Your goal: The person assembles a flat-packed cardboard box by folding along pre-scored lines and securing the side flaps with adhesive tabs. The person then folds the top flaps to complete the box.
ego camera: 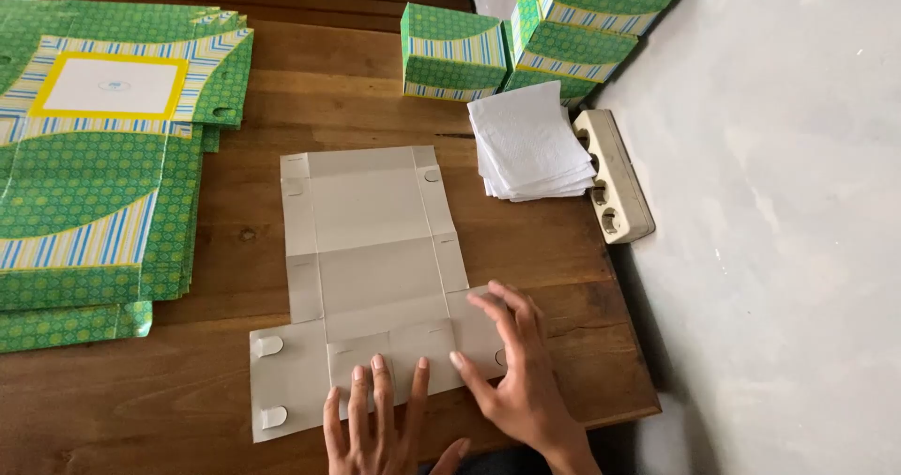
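A flat grey box sheet [371, 250] lies plain side up in the middle of the wooden table [544, 240]. Both hands press on its near edge, at 6 o'clock. The left hand [375, 428] lies flat with fingers spread wide, holding nothing. The right hand [521, 381] lies just beside it, also open and flat, its fingers on the sheet's right flap. At 9 o'clock sits a stack of green flat boxes [94, 175] (stripes and a yellow frame on top). At 12 to 1 o'clock stand folded green boxes [455, 53]. At 2 o'clock a pile of white paper [530, 146] touches a cream power strip [615, 175] at the table's edge.
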